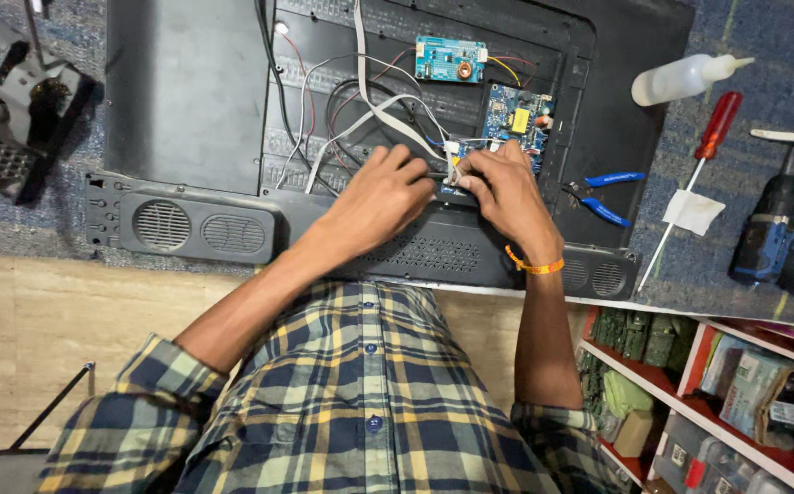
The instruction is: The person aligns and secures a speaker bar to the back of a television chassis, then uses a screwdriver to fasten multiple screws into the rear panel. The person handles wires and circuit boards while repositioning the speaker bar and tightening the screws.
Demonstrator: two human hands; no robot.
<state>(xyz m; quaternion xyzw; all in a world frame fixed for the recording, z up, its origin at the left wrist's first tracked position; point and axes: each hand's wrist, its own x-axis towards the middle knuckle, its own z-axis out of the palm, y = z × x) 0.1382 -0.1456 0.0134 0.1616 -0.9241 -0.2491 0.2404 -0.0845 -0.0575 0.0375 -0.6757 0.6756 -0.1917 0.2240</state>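
Both hands meet over the open back of a flat-panel television [187, 91] that lies face down on the bench. The left hand [380, 194] is curled, its fingers bent down among the grey and white wires [360, 123]; whether it pinches one of them cannot be told. The right hand [505, 194] is also curled, fingertips pressed together at a small white connector [453, 165] just below the blue circuit board [518, 119]. A smaller teal board [451, 59] sits further up the panel, and a long speaker bar [187, 227] lies along the near edge.

To the right, blue-handled pliers [603, 194], a red-handled screwdriver [703, 160], a cordless drill [767, 229] and a clear squeeze bottle [681, 80] rest on the blue mat. The bottle's contents cannot be made out. Under the bench, red-edged shelves [690, 393] hold green circuit boards standing on edge, packets and small boxes.
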